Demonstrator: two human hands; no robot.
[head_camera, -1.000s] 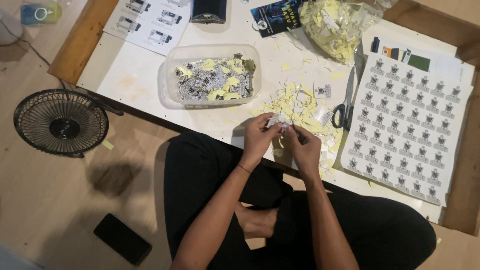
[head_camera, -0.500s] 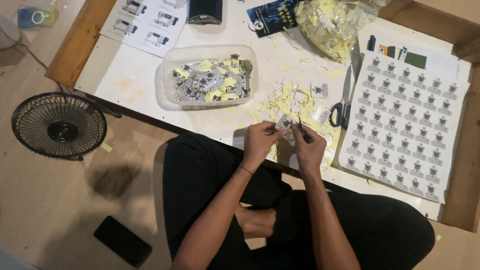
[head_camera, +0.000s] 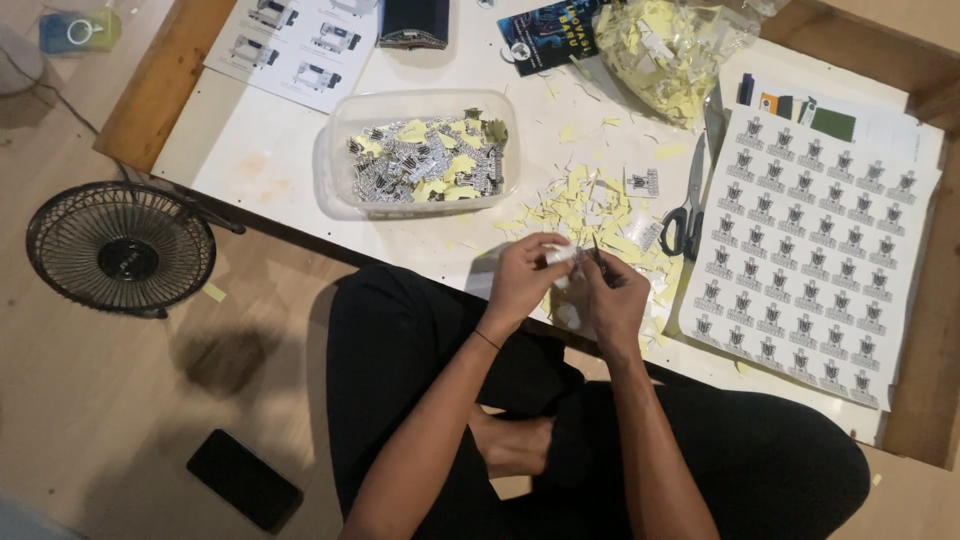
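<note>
Both of my hands meet at the near edge of the low white table (head_camera: 250, 150), right over my crossed legs, so the scraps drop onto the tabletop and not into my lap. My left hand (head_camera: 520, 280) pinches a small white sticker piece (head_camera: 562, 256) between thumb and fingertips, turned up so I can see its edge. My right hand (head_camera: 612, 298) is closed around something thin and dark that pokes up by the sticker; it is too small to tell what it is.

Just beyond my knuckles lies a heap of yellow backing scraps (head_camera: 590, 205), close enough that peelings fall there without a reach. The clear plastic tub (head_camera: 415, 150) sits to my left front, part filled with printed stickers and yellow bits. Black-handled scissors (head_camera: 688, 215) lie between the heap and the big sticker sheet (head_camera: 810, 250), which rests at my right with its rows of small dark emblems facing up. A clear bag of more yellow scraps (head_camera: 665, 45) sits farther back. On the wooden floor to my left stand a small black fan (head_camera: 120, 250) and, nearer, a dark phone (head_camera: 243, 480)
</note>
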